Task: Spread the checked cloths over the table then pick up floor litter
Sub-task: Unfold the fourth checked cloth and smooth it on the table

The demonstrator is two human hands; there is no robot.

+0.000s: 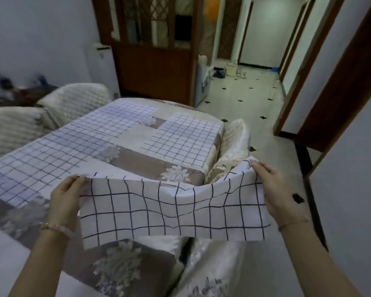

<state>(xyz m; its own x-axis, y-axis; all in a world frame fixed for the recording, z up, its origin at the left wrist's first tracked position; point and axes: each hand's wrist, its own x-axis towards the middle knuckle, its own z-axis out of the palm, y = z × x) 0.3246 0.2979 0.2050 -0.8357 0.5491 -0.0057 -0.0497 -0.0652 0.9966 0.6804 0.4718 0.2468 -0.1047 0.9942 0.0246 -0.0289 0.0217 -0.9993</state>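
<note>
no readable text, no labels, no brands, no numbers, no signs anywhere

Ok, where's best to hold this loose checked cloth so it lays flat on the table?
By its two far corners, one from each side, as the left hand and right hand pinch it now. The cloth is limp and sags mid-span; corner grips would hold it stretched.

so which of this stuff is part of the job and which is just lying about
Job: checked cloth held between left hand and right hand; long cloth and square cloth already on the table; bits on the hallway floor, perhaps litter.
Lying about: covered chairs; wooden cabinet; white bin.
</note>
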